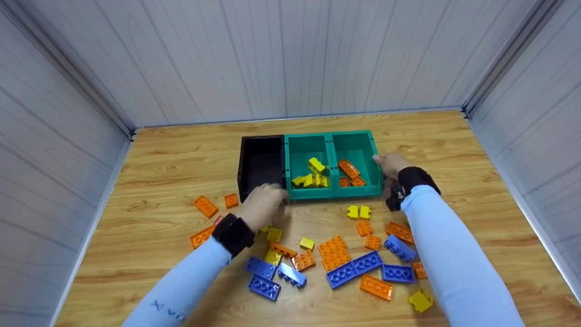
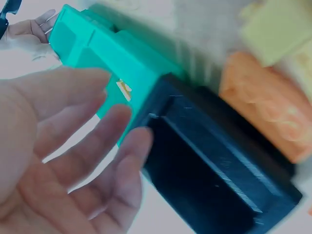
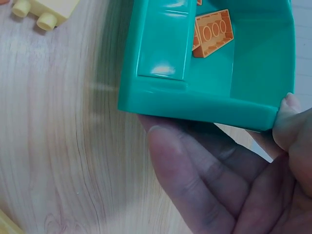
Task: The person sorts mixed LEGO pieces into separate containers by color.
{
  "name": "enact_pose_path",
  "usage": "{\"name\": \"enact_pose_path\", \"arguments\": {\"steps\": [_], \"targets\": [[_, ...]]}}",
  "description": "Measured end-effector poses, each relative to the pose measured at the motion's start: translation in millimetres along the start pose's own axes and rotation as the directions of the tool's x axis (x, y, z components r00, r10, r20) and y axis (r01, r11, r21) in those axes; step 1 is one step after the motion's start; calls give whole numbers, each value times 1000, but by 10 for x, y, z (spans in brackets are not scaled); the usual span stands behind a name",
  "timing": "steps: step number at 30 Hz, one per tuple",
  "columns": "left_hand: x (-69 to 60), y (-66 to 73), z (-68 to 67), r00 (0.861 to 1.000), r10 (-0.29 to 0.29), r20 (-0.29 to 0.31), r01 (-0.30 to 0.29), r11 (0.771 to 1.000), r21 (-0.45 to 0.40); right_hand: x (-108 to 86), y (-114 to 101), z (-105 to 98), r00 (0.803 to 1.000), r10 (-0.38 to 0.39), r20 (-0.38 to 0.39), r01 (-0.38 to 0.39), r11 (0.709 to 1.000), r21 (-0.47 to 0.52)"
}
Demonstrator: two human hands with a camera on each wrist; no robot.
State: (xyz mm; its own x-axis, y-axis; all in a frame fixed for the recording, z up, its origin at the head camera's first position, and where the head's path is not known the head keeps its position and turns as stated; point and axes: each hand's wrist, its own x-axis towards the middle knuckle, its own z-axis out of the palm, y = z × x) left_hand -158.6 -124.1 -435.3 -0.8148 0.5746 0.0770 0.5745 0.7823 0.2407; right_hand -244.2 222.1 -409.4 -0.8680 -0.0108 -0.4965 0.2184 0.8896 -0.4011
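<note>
My right hand (image 1: 394, 164) grips the outer side of the right green bin (image 1: 379, 179), thumb at its rim and fingers along the outer wall in the right wrist view. Orange bricks (image 3: 214, 33) lie inside that bin. Beside it, the middle green bin (image 1: 308, 194) holds several yellow bricks (image 1: 313, 178). My left hand (image 1: 265, 204), blurred in the head view, is at the front right corner of the black bin (image 1: 261, 159). Its fingers are loosely bent with nothing between them in the left wrist view; whether they touch the bin I cannot tell.
Loose bricks spread over the wooden table (image 1: 150, 204) in front of the bins: orange ones (image 1: 333, 252), blue ones (image 1: 264, 287) and yellow ones (image 1: 307, 243). Two yellow bricks (image 1: 358, 212) lie close before the right bin. Pale panels (image 1: 299, 59) wall the table.
</note>
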Motion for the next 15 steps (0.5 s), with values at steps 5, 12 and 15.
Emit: {"name": "enact_pose_path", "arguments": {"steps": [5,12,15], "targets": [[-221,-92,87,992,-42,117,42,999,4,0,8,-5,1000,-7,-3,7,1000,12],[-350,-160,236,995,-13,102,1,993,119,-22,32,-11,1000,4,11,-4,1000,20],[-378,-170,283,997,-9,78,-2,989,149,-24,37,-13,1000,-1,4,1,1000,22]]}}
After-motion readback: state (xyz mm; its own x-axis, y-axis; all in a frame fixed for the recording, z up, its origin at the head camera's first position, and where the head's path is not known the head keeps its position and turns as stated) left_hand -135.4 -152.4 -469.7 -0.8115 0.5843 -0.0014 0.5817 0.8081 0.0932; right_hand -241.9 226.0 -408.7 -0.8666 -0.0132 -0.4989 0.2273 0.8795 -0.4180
